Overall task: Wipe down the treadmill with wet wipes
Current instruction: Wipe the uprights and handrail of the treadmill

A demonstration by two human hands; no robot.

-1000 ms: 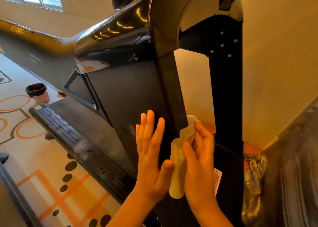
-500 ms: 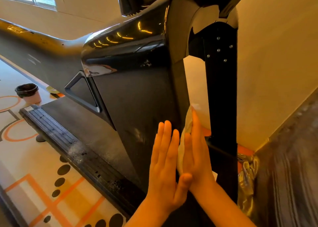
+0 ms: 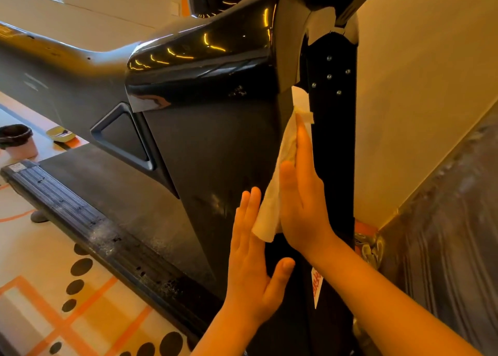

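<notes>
Presses a white wet wipe (image 3: 269,212) against the treadmill (image 3: 215,153), along the narrow edge of its black upright (image 3: 280,145). Pins it there under the right hand (image 3: 304,199), fingers (image 3: 301,140) straight and together, laid flat over the cloth rather than curled round it. Leaves the wipe's top edge poking out past those fingertips and its lower corner loose below the palm, just beside the left fingertips.

Braces with the left hand (image 3: 250,261), flat on the matt side panel (image 3: 210,145) just left of the wipe: fingers (image 3: 249,207) straight and close together, thumb spread wide, holding nothing.

Looks to be mid-stroke along the upright's edge. Cannot tell the stroke's direction from this view.

Calls next for sliding the flat fingers lengthwise under even pressure, without letting the loose corner bunch up. Then, probably, for moving onto the panel, where pale scuffs (image 3: 221,204) show just left of the left fingertips.

Above the right fingertips: glossy housing (image 3: 204,59) catching the lights. Beyond them, a rear post with screws (image 3: 329,76). Below the right wrist, a red-printed label (image 3: 316,283). Well left of the left hand: a dusty side rail (image 3: 67,202), patterned floor (image 3: 40,301), a lined bin (image 3: 17,140) and a yellow tray (image 3: 60,134).
</notes>
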